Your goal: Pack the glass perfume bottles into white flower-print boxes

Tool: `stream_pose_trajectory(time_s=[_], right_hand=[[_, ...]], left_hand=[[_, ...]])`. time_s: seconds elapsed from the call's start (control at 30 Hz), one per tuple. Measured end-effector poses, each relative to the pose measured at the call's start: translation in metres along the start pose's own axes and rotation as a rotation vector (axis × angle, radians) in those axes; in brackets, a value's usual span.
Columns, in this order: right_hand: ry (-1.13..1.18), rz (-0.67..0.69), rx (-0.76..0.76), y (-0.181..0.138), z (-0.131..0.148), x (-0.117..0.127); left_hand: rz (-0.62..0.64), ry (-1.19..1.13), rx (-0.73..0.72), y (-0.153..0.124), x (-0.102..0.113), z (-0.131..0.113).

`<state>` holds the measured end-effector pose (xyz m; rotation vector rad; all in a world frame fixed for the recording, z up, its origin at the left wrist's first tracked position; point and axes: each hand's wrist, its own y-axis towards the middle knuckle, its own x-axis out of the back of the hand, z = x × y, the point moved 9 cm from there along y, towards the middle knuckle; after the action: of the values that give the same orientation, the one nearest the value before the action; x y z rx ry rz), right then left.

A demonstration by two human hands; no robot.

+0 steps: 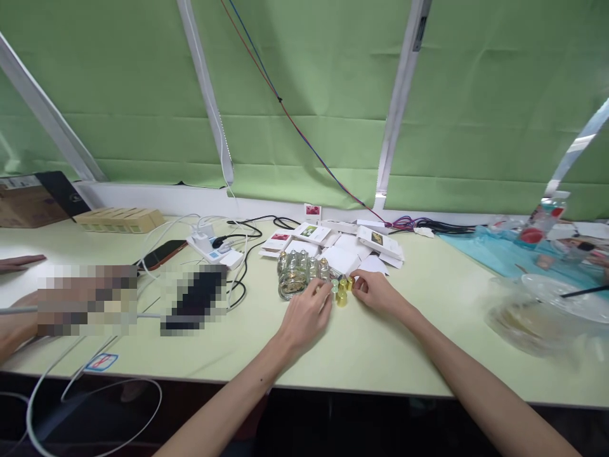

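Observation:
A cluster of small clear glass bottles stands on the pale green table, with several gold caps just to its right. My left hand rests by the bottles, fingers curled against the nearest one and the caps. My right hand is right of the caps, thumb and forefinger pinched at a gold cap. Small white cartons with picture labels lie behind the bottles.
A white power strip with tangled cables lies at the left, next to a dark phone. Another person's hand rests at the far left edge. Clear plastic bags and a blue sheet fill the right side.

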<state>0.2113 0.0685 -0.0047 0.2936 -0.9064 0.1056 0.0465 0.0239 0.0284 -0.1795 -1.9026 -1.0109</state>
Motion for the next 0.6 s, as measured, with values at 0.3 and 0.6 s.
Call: stream_pose_trajectory(time_s=[0.3,0.6], right_hand=[[-0.099,-0.037,-0.092,-0.002,-0.010,0.015],[-0.020,-0.255,-0.150,-0.001,-0.034,0.053]], left_hand=[[-0.206,-0.110,-0.115,-0.003,0.019,-0.009],[-0.219,-0.148,-0.221,-0.006,0.025,-0.022]])
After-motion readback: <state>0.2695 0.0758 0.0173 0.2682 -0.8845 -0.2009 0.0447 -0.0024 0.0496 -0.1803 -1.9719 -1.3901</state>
